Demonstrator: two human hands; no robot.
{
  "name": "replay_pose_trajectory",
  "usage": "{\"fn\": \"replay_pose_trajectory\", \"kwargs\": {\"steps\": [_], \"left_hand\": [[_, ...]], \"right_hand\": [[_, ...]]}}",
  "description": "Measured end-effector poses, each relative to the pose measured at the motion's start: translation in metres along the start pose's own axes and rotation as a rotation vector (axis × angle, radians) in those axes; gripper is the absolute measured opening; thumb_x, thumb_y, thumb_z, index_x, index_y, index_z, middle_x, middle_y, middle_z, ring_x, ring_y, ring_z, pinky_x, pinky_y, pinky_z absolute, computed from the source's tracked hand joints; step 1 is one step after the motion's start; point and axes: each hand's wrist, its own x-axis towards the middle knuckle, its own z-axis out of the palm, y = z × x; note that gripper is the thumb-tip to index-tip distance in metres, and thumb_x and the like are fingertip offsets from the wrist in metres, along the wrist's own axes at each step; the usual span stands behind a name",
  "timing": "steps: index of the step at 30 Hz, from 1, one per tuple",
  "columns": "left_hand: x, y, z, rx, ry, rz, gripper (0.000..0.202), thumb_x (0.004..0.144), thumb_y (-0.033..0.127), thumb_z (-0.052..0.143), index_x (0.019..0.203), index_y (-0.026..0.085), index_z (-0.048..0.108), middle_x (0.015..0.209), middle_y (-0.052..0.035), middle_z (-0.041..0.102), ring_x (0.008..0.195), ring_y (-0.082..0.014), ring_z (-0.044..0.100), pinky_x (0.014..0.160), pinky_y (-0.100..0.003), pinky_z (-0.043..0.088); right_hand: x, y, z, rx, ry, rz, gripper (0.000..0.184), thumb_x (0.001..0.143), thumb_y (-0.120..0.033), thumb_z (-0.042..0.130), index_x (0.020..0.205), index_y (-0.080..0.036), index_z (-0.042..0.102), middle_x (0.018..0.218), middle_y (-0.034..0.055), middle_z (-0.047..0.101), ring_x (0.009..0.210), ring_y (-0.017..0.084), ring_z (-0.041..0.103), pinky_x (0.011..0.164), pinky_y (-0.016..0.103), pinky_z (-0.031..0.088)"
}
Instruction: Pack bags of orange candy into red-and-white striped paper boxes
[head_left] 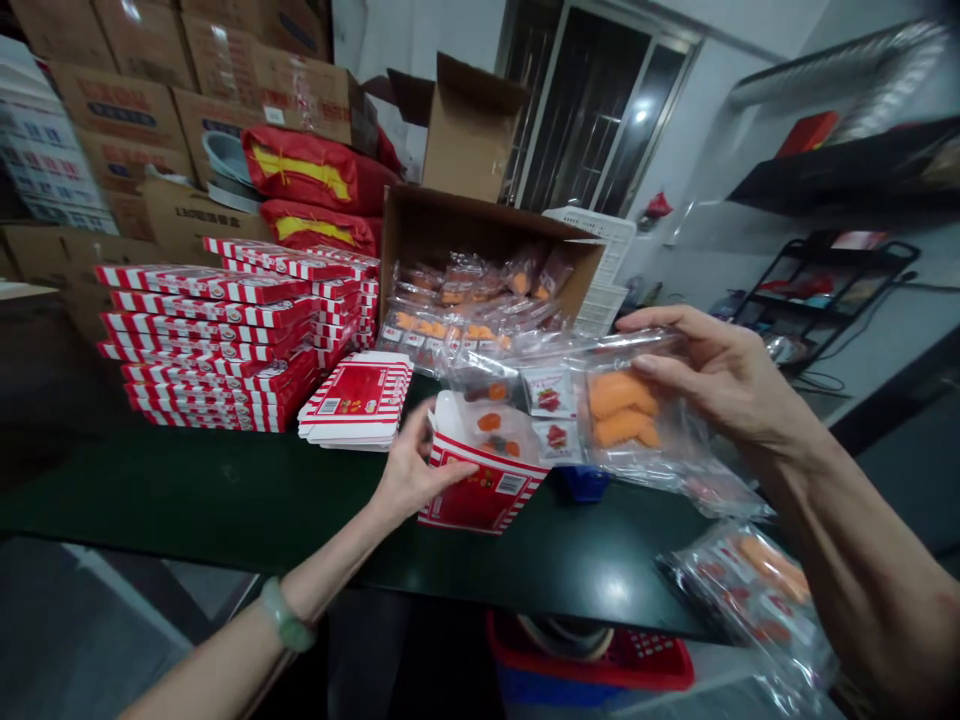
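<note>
Workroom, pale-walled, with stacked brown cardboard cases (135, 110) banked at the rear and one long dark green tabletop (262, 500) across the front. At left: tall stacks of flat red-and-white striped paper boxes (217, 340), piled close, presumably to save surface. Beside them: one low pile of red-printed card blanks with striped borders (360, 395), lying flat near the left hand (411, 468), likely for easy reach. Behind: one large open brown cardboard box (457, 222), its opening facing the person, filled with clear plastic food packets (450, 325), which leaves them readily picked. Centre: one red card carton with striped edges (472, 495), held by the left hand, thumb across the front, other fingers partly hidden behind; the grip appears to steady its open top. At right: one clear plastic packet of orange pieces and printed sachets (583, 405), pinched between thumb and fingers of the right hand (712, 370) at its outer end, perhaps to leave the opposite end free. That free end overlaps the carton's mouth; how far it enters, I cannot tell.
</note>
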Motion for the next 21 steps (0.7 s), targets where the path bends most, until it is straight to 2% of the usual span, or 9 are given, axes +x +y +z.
{"fn": "replay_pose_trajectory", "kwargs": {"steps": [2, 3, 7, 10, 13, 15, 18, 21], "left_hand": [[-0.003, 0.001, 0.002, -0.087, -0.173, -0.221, 0.045, 0.063, 0.041, 0.076, 0.095, 0.012, 0.062, 0.086, -0.0081, 0.07, 0.076, -0.0221, 0.067, 0.063, -0.03, 0.057], [-0.005, 0.002, 0.003, -0.096, -0.192, -0.278, 0.04, 0.063, 0.041, 0.075, 0.088, 0.012, 0.063, 0.078, -0.006, 0.071, 0.069, -0.0203, 0.067, 0.062, -0.029, 0.056], [-0.01, 0.003, 0.004, -0.038, 0.036, -0.269, 0.036, 0.06, 0.038, 0.077, 0.082, 0.013, 0.064, 0.072, -0.0028, 0.071, 0.064, -0.0175, 0.065, 0.061, -0.027, 0.055], [-0.014, -0.001, 0.005, 0.017, 0.172, -0.234, 0.034, 0.061, 0.039, 0.076, 0.081, 0.013, 0.065, 0.07, -0.0019, 0.071, 0.061, -0.0171, 0.064, 0.059, -0.027, 0.054], [-0.018, -0.004, 0.005, 0.179, 0.342, -0.098, 0.027, 0.066, 0.038, 0.073, 0.078, 0.014, 0.065, 0.068, -0.0007, 0.069, 0.062, -0.0156, 0.063, 0.063, -0.026, 0.053], [-0.021, -0.005, 0.004, 0.337, 0.421, 0.066, 0.02, 0.069, 0.034, 0.071, 0.073, 0.015, 0.065, 0.066, -0.0002, 0.066, 0.061, -0.0143, 0.06, 0.063, -0.026, 0.051], [-0.023, -0.008, 0.003, 0.491, 0.452, 0.329, 0.01, 0.071, 0.022, 0.068, 0.079, 0.017, 0.065, 0.069, -0.0019, 0.065, 0.064, -0.0152, 0.059, 0.063, -0.028, 0.051], [-0.027, -0.01, 0.004, 0.549, 0.418, 0.475, 0.026, 0.073, 0.011, 0.062, 0.098, 0.018, 0.064, 0.084, -0.0055, 0.069, 0.074, -0.0177, 0.06, 0.068, -0.032, 0.052]], "right_hand": [[-0.002, -0.002, 0.001, 0.015, -0.012, 0.015, 0.03, 0.074, -0.034, 0.07, 0.103, -0.028, 0.064, 0.081, -0.0028, 0.064, 0.067, 0.009, 0.057, 0.059, 0.017, 0.047], [-0.003, -0.002, 0.001, 0.018, -0.019, 0.024, 0.031, 0.075, -0.035, 0.069, 0.104, -0.028, 0.063, 0.082, -0.0026, 0.065, 0.067, 0.009, 0.058, 0.059, 0.017, 0.048], [-0.011, -0.005, -0.007, -0.003, -0.003, 0.06, 0.032, 0.075, -0.038, 0.069, 0.104, -0.028, 0.063, 0.084, -0.0011, 0.068, 0.07, 0.012, 0.062, 0.061, 0.019, 0.051], [-0.02, -0.01, -0.017, -0.025, 0.113, 0.096, 0.03, 0.071, -0.04, 0.071, 0.097, -0.027, 0.066, 0.083, 0.0001, 0.069, 0.07, 0.013, 0.064, 0.061, 0.02, 0.054], [-0.03, -0.019, -0.025, -0.007, 0.282, 0.185, 0.03, 0.064, -0.039, 0.075, 0.09, -0.026, 0.068, 0.08, 0.0022, 0.07, 0.065, 0.015, 0.065, 0.055, 0.02, 0.054], [-0.036, -0.028, -0.028, 0.05, 0.343, 0.328, 0.028, 0.057, -0.033, 0.078, 0.082, -0.025, 0.07, 0.075, 0.0042, 0.07, 0.057, 0.017, 0.064, 0.047, 0.023, 0.054], [-0.042, -0.038, -0.027, 0.17, 0.3, 0.64, 0.027, 0.051, -0.023, 0.078, 0.077, -0.028, 0.069, 0.072, 0.0062, 0.071, 0.053, 0.022, 0.065, 0.044, 0.029, 0.056], [-0.042, -0.036, -0.023, 0.261, 0.147, 0.868, 0.025, 0.053, -0.022, 0.076, 0.077, -0.028, 0.068, 0.079, 0.009, 0.072, 0.063, 0.026, 0.068, 0.053, 0.032, 0.059]]}}
